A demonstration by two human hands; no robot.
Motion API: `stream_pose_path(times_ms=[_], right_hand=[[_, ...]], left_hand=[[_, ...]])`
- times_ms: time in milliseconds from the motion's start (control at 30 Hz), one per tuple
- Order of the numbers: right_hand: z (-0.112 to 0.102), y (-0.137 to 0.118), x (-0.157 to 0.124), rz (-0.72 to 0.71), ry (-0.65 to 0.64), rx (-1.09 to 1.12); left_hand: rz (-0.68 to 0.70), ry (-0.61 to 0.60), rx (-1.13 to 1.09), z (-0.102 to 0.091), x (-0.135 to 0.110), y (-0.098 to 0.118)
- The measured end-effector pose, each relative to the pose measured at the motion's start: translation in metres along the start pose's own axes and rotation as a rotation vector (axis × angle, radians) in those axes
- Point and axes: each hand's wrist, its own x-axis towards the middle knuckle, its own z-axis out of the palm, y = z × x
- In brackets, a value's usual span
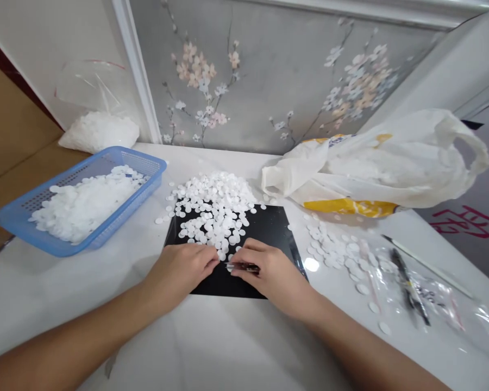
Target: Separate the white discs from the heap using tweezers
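Observation:
A heap of small round white discs [218,190] spreads over the far part of a black mat [236,287] and onto the tabletop behind it. My left hand [189,265] is closed at the near end of the heap, its fingertips pressed together beside some discs. Whether a disc is pinched there cannot be made out. Just to its right, my right hand [271,269] grips a small, slim metal tool [244,267] between thumb and fingers. The tool points left toward my left fingertips, and its exact kind is unclear because the fingers cover part of it.
On the left stands a blue plastic basket [126,214] of white discs, with a filled clear bag [100,130] behind it. A white carrier bag [375,168] lies at the back right. Loose discs [330,244], a black pen-like tool [409,288], a white stick [427,266] and clear plastic bags [468,320] lie nearer.

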Motion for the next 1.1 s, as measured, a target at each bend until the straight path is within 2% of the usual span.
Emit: stream_pose_path(times_ms=[200, 267, 433, 600, 833, 967, 1100], right_hand=[[-0.004, 0.0, 0.0, 0.015, -0.01, -0.01], [-0.009, 0.002, -0.001, 0.044, -0.011, -0.006], [-0.018, 0.006, 0.0, 0.16, -0.018, -0.008], [-0.012, 0.006, 0.001, 0.129, -0.006, -0.026], [-0.014, 0.006, 0.0, 0.09, 0.013, -0.02], [-0.017, 0.006, 0.001, 0.091, 0.005, -0.089], [-0.018, 0.007, 0.001, 0.097, -0.043, -0.027]], left_hand=[[0.07, -0.058, -0.082, -0.004, -0.002, 0.002], [0.06, -0.034, -0.095, -0.003, -0.002, 0.005], [0.103, 0.01, 0.057, 0.004, 0.0, 0.01], [0.114, -0.036, 0.131, 0.008, 0.007, 0.011], [0.066, -0.026, -0.025, 0.005, 0.003, 0.007], [0.04, -0.129, -0.132, 0.0, -0.001, 0.006], [0.031, -0.199, -0.212, -0.008, -0.001, 0.007]])
